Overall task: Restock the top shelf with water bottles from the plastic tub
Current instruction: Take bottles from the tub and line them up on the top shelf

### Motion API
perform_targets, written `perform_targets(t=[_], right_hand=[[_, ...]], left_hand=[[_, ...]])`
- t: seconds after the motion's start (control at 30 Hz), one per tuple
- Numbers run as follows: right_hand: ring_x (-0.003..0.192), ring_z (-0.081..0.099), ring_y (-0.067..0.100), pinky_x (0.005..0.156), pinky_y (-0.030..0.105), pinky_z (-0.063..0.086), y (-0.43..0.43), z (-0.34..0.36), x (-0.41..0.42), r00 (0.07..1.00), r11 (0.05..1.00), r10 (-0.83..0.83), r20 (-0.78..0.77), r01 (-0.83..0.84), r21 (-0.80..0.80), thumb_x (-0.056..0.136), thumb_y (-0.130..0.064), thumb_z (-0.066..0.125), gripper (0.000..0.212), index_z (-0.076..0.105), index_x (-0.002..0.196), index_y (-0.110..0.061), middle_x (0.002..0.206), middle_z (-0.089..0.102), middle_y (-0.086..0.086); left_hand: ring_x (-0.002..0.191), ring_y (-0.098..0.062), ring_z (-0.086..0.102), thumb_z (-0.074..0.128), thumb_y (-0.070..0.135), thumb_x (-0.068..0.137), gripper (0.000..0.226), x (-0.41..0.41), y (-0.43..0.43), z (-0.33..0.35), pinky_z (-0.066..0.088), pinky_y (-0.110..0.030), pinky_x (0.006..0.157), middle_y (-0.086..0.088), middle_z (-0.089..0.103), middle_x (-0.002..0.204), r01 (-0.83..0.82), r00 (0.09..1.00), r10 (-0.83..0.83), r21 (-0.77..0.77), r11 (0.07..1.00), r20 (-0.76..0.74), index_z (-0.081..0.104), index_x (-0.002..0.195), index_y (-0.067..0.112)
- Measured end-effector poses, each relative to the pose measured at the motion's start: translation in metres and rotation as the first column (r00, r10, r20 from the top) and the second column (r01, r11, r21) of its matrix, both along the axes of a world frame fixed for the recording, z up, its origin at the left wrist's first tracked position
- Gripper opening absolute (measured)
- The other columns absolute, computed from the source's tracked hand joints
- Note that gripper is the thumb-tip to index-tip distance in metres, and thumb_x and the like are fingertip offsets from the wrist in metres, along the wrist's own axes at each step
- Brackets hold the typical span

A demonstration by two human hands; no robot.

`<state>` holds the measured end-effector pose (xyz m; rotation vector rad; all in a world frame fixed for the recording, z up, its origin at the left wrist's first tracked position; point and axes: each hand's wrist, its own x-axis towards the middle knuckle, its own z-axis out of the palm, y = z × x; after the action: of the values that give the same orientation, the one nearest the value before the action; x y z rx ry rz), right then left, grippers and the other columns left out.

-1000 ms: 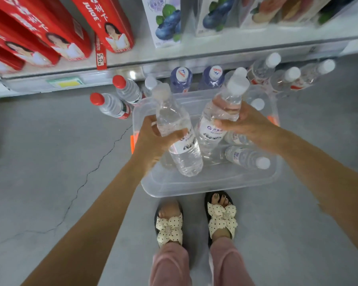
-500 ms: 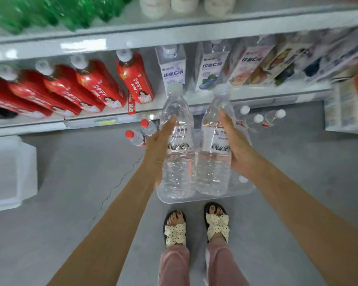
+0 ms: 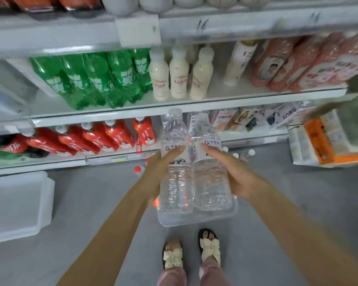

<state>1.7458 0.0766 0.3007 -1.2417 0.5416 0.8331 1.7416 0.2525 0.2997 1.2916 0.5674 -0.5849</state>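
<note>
Above the plastic tub (image 3: 194, 222), your left hand (image 3: 155, 172) grips one water bottle (image 3: 175, 188), your right hand (image 3: 240, 178) grips a second bottle (image 3: 211, 188); both upright, touching.

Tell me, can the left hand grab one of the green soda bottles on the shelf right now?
Probably not yet. The left hand grips a water bottle, and the right hand grips the other water bottle, so neither is free. Nothing seems to block the green soda bottles themselves.
</note>
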Motion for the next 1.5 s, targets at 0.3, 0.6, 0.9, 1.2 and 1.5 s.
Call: perform_targets(t=[0.3, 0.6, 0.9, 1.2, 1.5], right_hand=[[0.131, 0.040, 0.021, 0.112, 0.051, 0.027, 0.022, 0.137, -0.003, 0.969, 0.995, -0.073, 0.235, 0.088, -0.055, 0.052, -0.075, 0.072, 0.054, 0.058, 0.099, -0.053, 0.139, 0.044, -0.011], [0.136, 0.032, 0.019, 0.111, 0.044, 0.021, 0.043, 0.265, -0.006, 0.903, 0.993, -0.057, 0.427, 0.095, -0.067, 0.073, -0.065, 0.058, 0.074, 0.040, 0.139, -0.036, 0.143, 0.038, -0.008], [0.135, 0.034, 0.024, 0.108, 0.049, 0.025, 0.064, 0.371, -0.010, 0.764, 0.976, -0.069, 0.642, 0.185, -0.115, 0.056, -0.074, 0.065, 0.112, 0.023, 0.149, -0.028, 0.154, 0.027, -0.001], [0.133, 0.037, 0.024, 0.107, 0.050, 0.029, 0.064, 0.464, -0.019, 0.594, 0.974, -0.131, 0.794, 0.226, -0.009, 0.055, -0.076, 0.069, 0.106, 0.026, 0.146, -0.039, 0.151, 0.032, -0.005], [0.119, 0.042, 0.020, 0.089, 0.037, 0.030, 0.032, 0.518, -0.011, 0.459, 0.956, -0.178, 0.871, 0.292, 0.041, 0.071, -0.065, 0.062, 0.084, 0.034, 0.143, -0.031, 0.143, 0.041, -0.005]], left_hand=[[0.087, -0.021, 0.069, 0.060, 0.047, 0.078, 0.025, -0.008, 0.019, 0.142, 0.051, -0.031, 0.074, -0.006, 0.073, 0.095, 0.054, 0.995, -0.044, -0.109, 0.993, 0.089, 0.074, 0.087, 0.028], [0.137, -0.015, 0.027, 0.058, 0.060, 0.069, 0.078, -0.016, 0.036, 0.275, 0.024, -0.044, 0.108, 0.011, 0.027, 0.151, 0.026, 0.951, -0.013, -0.038, 0.999, 0.308, 0.035, 0.140, 0.038], [0.116, -0.014, 0.042, 0.071, 0.061, 0.058, 0.093, -0.021, 0.048, 0.382, 0.031, -0.036, 0.093, 0.012, 0.042, 0.132, -0.008, 0.791, -0.001, 0.012, 1.000, 0.612, 0.035, 0.141, 0.037], [0.084, 0.009, 0.045, 0.062, 0.045, 0.078, 0.043, -0.027, 0.042, 0.472, 0.033, -0.017, 0.066, 0.027, 0.052, 0.098, -0.047, 0.647, -0.015, 0.060, 0.997, 0.762, 0.052, 0.119, 0.037], [0.113, -0.013, 0.037, 0.056, 0.048, 0.084, 0.068, -0.033, 0.002, 0.533, 0.029, -0.042, 0.103, 0.003, 0.038, 0.142, -0.143, 0.592, 0.069, 0.020, 0.990, 0.803, 0.031, 0.143, 0.027]])
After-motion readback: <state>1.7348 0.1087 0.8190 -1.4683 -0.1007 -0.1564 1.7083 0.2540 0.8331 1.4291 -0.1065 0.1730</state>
